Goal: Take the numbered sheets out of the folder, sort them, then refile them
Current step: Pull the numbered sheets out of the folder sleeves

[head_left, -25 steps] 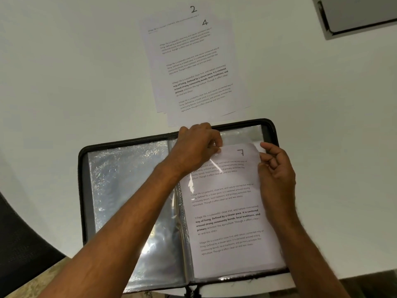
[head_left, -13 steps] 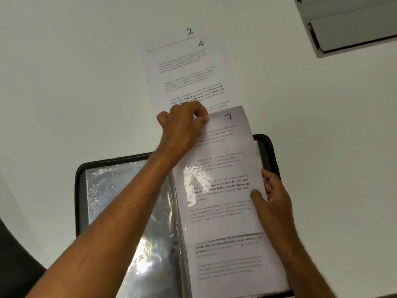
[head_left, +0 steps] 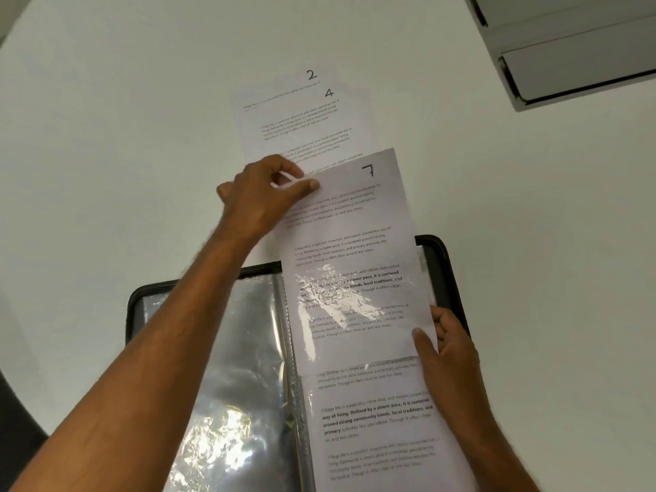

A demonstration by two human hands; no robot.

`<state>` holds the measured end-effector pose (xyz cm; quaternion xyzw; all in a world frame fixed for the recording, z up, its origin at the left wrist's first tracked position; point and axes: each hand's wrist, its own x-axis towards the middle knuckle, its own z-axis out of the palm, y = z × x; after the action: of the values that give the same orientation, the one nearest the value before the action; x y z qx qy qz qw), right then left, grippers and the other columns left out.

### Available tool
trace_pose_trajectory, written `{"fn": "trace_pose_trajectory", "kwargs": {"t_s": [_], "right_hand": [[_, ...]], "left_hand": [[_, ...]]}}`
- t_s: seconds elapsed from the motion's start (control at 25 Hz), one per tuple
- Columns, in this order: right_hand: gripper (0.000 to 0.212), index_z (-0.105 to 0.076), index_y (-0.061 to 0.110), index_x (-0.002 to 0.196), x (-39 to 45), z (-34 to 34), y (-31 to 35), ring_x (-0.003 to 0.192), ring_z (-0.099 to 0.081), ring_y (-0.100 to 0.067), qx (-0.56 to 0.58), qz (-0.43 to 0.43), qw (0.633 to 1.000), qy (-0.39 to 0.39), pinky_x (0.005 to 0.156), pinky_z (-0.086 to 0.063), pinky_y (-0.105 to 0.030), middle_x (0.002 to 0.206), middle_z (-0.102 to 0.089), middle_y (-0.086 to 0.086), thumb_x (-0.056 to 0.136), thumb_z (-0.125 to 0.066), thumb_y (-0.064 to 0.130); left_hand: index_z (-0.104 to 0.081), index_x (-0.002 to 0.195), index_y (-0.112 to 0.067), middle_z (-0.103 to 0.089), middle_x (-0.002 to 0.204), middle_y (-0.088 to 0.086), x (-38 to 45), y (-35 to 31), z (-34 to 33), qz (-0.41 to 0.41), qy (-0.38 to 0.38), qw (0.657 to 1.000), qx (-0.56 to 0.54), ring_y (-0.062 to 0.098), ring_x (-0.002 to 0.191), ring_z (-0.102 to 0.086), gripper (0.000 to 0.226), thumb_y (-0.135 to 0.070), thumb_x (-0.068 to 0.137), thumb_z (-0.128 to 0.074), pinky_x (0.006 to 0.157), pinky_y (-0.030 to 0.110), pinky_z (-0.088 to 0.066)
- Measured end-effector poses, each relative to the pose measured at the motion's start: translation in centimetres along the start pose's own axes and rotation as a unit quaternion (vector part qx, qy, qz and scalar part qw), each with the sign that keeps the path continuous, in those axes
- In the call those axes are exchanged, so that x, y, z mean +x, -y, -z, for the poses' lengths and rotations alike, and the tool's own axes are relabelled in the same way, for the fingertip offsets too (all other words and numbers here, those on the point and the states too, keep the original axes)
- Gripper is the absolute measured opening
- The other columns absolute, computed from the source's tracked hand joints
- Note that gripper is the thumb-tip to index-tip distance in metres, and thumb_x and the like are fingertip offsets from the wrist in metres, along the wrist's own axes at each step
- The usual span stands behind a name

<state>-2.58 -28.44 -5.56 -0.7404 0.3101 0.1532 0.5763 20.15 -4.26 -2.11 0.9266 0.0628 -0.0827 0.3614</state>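
The black folder [head_left: 448, 264] lies open on the white table, its clear plastic sleeves [head_left: 227, 349] shining. Sheet 7 [head_left: 355, 221] sticks more than halfway out of the top of the right-hand sleeve. My left hand [head_left: 264, 193] pinches its top left corner between thumb and fingers. My right hand [head_left: 445, 349] rests on the sleeve's right edge, thumb on the plastic over the sheet. Another printed sheet [head_left: 376, 420] shows in the sleeve beneath. Beyond the folder lie sheets 4 [head_left: 305, 118] and 2 [head_left: 311, 75], stacked, with sheet 7's top overlapping them.
A grey box-like object [head_left: 582, 55] sits at the table's far right corner. A dark chair edge [head_left: 14, 413] shows at the lower left. Bare white tabletop [head_left: 106, 154] spreads left and right of the sheets.
My left hand has drawn sheet 7 upward out of the sleeve toward the stacked sheets. My right hand slid down to the sleeve's right edge and holds it.
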Motion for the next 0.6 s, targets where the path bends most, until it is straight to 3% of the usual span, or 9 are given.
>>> {"fn": "trace_pose_trajectory", "kwargs": {"t_s": [0.08,0.16,0.2,0.28,0.36,0.48,0.6], "right_hand": [[0.024,-0.056,0.032,0.125,0.0,0.1,-0.2,0.081,-0.072,-0.002,-0.012,0.003,1.0,0.0,0.058,-0.058,-0.02,0.111,-0.07,0.011,0.104,-0.055,0.019],[0.025,-0.056,0.031,0.126,-0.1,0.0,-0.2,0.081,-0.072,-0.001,-0.018,0.006,1.0,0.001,0.058,-0.057,-0.018,0.113,-0.069,0.012,0.104,-0.055,0.02],[0.025,-0.056,0.032,0.126,-0.1,0.1,-0.3,0.082,-0.072,-0.001,-0.018,0.006,1.0,0.002,0.058,-0.057,-0.018,0.114,-0.069,0.013,0.104,-0.056,0.021],[0.024,-0.056,0.033,0.125,-0.1,0.0,-0.4,0.083,-0.071,0.0,-0.016,0.007,1.0,0.003,0.059,-0.057,-0.018,0.114,-0.068,0.014,0.104,-0.056,0.021],[0.024,-0.056,0.033,0.124,-0.1,0.1,-0.4,0.084,-0.07,0.004,-0.012,0.008,1.0,0.004,0.059,-0.057,-0.018,0.113,-0.068,0.015,0.104,-0.056,0.02],[0.024,-0.057,0.03,0.121,0.0,0.2,-0.2,0.081,-0.07,0.006,0.01,0.009,1.0,0.011,0.058,-0.055,-0.014,0.109,-0.069,0.017,0.104,-0.056,0.013],[0.023,-0.061,0.029,0.114,0.3,0.3,-0.1,0.079,-0.072,0.0,0.02,0.006,1.0,0.011,0.058,-0.054,-0.015,0.096,-0.074,0.014,0.1,-0.061,0.01]], "left_hand": [[-0.071,0.096,-0.034,-0.071,0.089,-0.015,-1.1,1.8,0.9,0.064,0.021,0.993,-0.101,0.011,0.089,-0.067,0.043,-0.066,0.07,-0.082,0.09,0.035,-0.049],[-0.072,0.102,-0.022,-0.072,0.078,-0.01,-3.1,3.3,1.0,0.107,0.041,0.972,-0.207,0.015,0.079,-0.068,0.038,-0.046,0.076,-0.085,0.073,0.017,-0.053],[-0.072,0.104,-0.015,-0.074,0.077,-0.005,-4.0,4.0,0.7,0.128,0.059,0.964,-0.227,0.016,0.078,-0.07,0.034,-0.036,0.08,-0.084,0.07,0.016,-0.053],[-0.073,0.102,-0.014,-0.078,0.088,0.002,-5.4,5.5,-0.5,0.151,0.096,0.958,-0.224,0.022,0.087,-0.076,0.031,-0.034,0.081,-0.085,0.083,0.033,-0.059],[-0.075,0.092,-0.022,-0.078,0.091,0.0,-6.2,6.5,-1.6,0.135,0.097,0.977,-0.13,0.025,0.092,-0.076,0.033,-0.051,0.077,-0.08,0.095,0.049,-0.055],[-0.072,0.084,-0.018,-0.077,0.093,-0.002,-5.9,5.9,-2.2,0.118,0.049,0.985,-0.118,0.016,0.081,-0.073,0.019,-0.036,0.091,-0.074,0.085,0.043,-0.059],[-0.068,0.102,0.0,-0.077,0.101,-0.001,-4.3,4.4,-2.1,0.14,0.002,0.968,-0.208,0.021,0.071,-0.073,0.021,-0.021,0.099,-0.066,0.075,0.04,-0.063]]}}
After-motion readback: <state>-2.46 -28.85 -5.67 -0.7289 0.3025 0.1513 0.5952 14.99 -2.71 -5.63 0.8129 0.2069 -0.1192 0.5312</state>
